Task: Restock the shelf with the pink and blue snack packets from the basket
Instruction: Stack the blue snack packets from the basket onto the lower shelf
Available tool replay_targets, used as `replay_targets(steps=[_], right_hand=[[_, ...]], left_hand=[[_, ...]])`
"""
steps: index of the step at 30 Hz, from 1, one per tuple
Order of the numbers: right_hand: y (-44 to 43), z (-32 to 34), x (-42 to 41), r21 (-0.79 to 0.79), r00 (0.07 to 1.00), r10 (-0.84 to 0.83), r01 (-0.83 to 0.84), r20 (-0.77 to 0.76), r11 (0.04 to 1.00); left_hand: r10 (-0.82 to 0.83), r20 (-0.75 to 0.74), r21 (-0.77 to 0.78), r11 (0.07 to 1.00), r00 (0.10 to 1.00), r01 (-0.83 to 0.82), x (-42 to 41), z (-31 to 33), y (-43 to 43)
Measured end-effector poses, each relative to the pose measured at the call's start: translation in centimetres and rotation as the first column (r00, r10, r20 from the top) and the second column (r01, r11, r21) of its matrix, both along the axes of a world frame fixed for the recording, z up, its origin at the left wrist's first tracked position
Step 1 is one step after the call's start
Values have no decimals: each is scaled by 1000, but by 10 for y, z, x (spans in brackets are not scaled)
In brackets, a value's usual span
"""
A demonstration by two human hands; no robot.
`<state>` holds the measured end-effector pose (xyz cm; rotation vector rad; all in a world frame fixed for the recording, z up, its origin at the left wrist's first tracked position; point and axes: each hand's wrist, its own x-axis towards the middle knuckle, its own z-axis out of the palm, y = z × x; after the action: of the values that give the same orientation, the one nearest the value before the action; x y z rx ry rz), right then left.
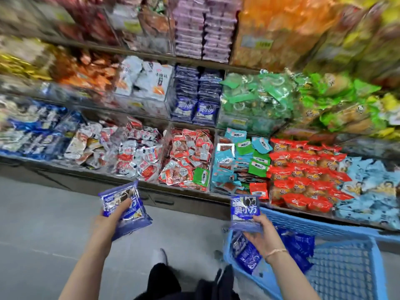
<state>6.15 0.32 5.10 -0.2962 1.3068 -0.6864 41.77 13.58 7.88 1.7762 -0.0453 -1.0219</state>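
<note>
Head view shows the left hand [114,217], in the lower left of the frame, with its grip clamped on a small stack of blue snack packets [138,215], thumb on top and the rest of the hand beneath. The right hand [260,233] pinches another blue packet [244,210] by its lower edge, above the near corner of the blue basket [324,229]. More loose packets [246,254] lie inside it.

These look like light, glossy film pouches: soft, crinkly and probably slippery against each other, so a stack could fan out. A hold across the flat middle, thumb pressing down, seems safer than one by a sealed edge.

Matching blue stacks [195,105] sit in a centre compartment, with pink stacks [203,33] on the shelf above.
</note>
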Motion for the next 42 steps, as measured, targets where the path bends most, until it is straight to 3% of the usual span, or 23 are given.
replay_targets(steps=[5,14,16,20,23,27,32,38,42], right_hand=[[-17,17,81,-57,985,-134,140,109,988],[-99,56,178,-257,996,-45,64,78,964],[-128,66,192,-301,998,-40,50,40,952],[-182,80,227,-385,975,3,-91,-223,919],[-224,92,254,-420,977,14,-105,-214,902],[-277,91,290,-438,984,-136,72,-116,896],[-315,86,319,-327,945,-327,305,-15,895],[-340,88,328,-244,892,-452,444,23,862],[-350,94,329,-166,846,-518,534,128,829]], left_hand=[[-106,101,-111,987,989,117,78,27,-44],[-225,168,-153,956,960,250,130,57,-137],[-211,154,-174,956,965,237,131,65,-159],[-185,181,-100,974,966,205,135,69,-195],[-178,191,-98,975,965,199,135,71,-219],[-95,178,-128,985,979,119,136,65,-245],[-111,155,-108,986,982,128,133,58,-254],[-68,4,-130,989,998,68,148,66,-256],[-105,30,-161,981,994,108,166,73,-267]])
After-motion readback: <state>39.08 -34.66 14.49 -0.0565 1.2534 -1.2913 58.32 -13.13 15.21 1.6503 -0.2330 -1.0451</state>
